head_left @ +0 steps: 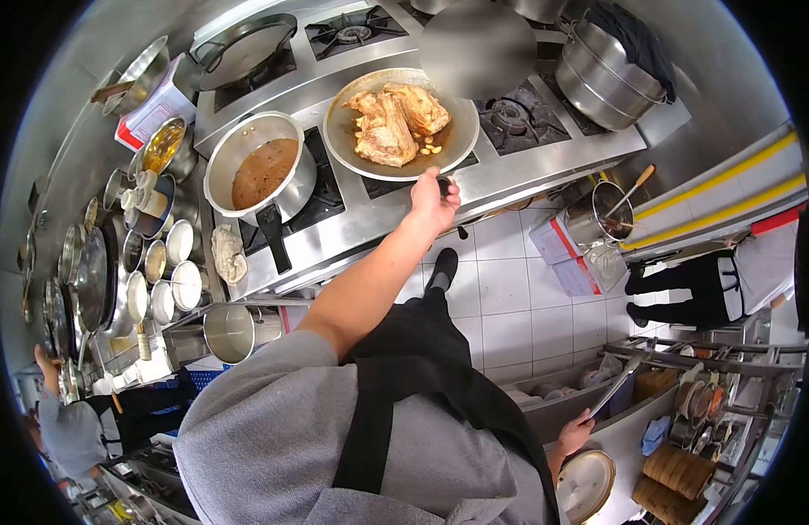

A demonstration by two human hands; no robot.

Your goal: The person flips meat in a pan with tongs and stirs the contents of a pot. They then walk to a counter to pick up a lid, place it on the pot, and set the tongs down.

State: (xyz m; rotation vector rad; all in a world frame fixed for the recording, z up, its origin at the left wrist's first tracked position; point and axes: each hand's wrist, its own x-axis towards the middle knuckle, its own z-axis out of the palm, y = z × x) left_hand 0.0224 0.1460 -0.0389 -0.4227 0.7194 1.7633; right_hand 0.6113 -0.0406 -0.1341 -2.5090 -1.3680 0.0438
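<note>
The left arm (369,280) is extended nearly straight toward one o'clock, and the left hand (433,199) at its end is closed in a grip. The right hand (575,433) is held low at four o'clock, fingers curled shut, its forearm mostly hidden.

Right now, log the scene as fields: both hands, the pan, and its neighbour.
left hand: closed on the frying pan handle
frying pan contents: meat pieces in brown sauce
right hand: low at the side, holding a metal utensil
saucepan: on the stove, beside the frying pan, brown liquid inside
</note>
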